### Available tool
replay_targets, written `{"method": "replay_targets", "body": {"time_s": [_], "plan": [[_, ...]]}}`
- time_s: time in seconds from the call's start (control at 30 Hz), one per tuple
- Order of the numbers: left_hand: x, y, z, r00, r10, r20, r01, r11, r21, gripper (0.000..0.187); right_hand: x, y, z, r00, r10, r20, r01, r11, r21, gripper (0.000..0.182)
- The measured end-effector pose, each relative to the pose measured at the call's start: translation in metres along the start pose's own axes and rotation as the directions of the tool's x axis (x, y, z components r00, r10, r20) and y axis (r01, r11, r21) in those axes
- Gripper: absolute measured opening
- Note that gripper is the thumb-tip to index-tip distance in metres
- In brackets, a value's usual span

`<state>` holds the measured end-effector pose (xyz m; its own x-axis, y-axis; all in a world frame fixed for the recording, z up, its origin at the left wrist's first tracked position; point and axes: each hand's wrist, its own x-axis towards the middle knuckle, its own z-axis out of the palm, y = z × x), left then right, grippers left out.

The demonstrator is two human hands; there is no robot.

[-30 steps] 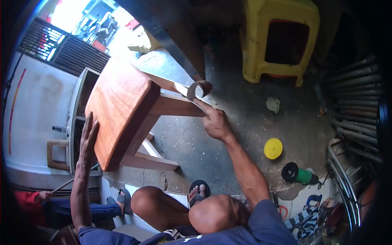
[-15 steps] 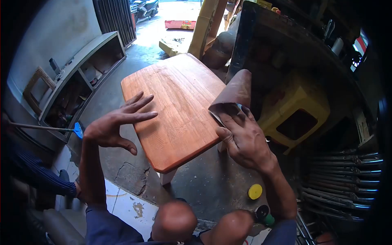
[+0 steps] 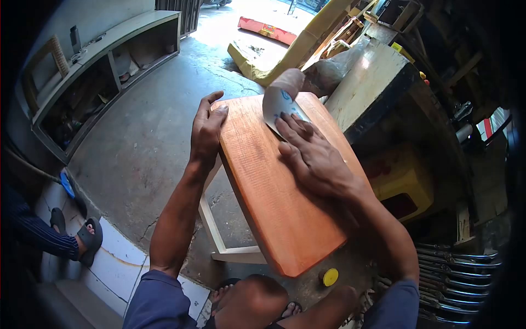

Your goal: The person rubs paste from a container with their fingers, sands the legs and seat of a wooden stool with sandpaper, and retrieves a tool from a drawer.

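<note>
A small wooden table [image 3: 274, 214] with a reddish-brown top and pale legs stands in front of me, its cut corners showing. My left hand [image 3: 207, 134] is closed around the top's far left edge, fingers curled over the corner. On the upper part of the top, my right hand [image 3: 318, 164] presses a sheet of sandpaper [image 3: 280, 104] against the wood. The sheet's free end curls upward, showing a light back with blue print. Part of it is hidden under my fingers.
At the left is a low shelf cabinet [image 3: 118, 46]. A person's sandalled foot [image 3: 89, 238] rests on the white tiles. A pale-topped bench [image 3: 367, 82] and a yellow plastic stool [image 3: 419, 181] stand at the right. Metal tubes [image 3: 460, 285] are stacked nearby; a yellow lid [image 3: 330, 277] lies below.
My left hand has gone from hovering open over the top to gripping its far left edge. My right hand moved the sandpaper from the right edge onto the surface. The table appears turned.
</note>
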<state>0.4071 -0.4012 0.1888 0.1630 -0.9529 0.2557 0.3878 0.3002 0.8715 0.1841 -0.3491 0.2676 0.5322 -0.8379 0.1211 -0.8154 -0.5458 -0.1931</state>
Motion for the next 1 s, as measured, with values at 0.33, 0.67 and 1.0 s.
{"method": "replay_targets", "body": {"time_s": [0.33,0.67,1.0], "plan": [[0.011,-0.027,-0.011,0.999,0.027,0.041,-0.024,0.997,-0.077,0.028,0.044,-0.01,0.005,0.997,0.066,-0.027,-0.066,0.997,-0.025,0.056],[0.008,-0.034,-0.007,0.998,0.065,-0.015,-0.066,0.992,-0.107,0.029,0.049,-0.009,0.004,0.992,0.122,-0.012,-0.122,0.992,-0.034,0.055],[0.014,-0.039,-0.004,0.995,0.098,-0.033,-0.101,0.986,-0.133,0.031,0.052,-0.011,0.0,0.973,0.222,-0.066,-0.224,0.975,-0.013,0.055]]}}
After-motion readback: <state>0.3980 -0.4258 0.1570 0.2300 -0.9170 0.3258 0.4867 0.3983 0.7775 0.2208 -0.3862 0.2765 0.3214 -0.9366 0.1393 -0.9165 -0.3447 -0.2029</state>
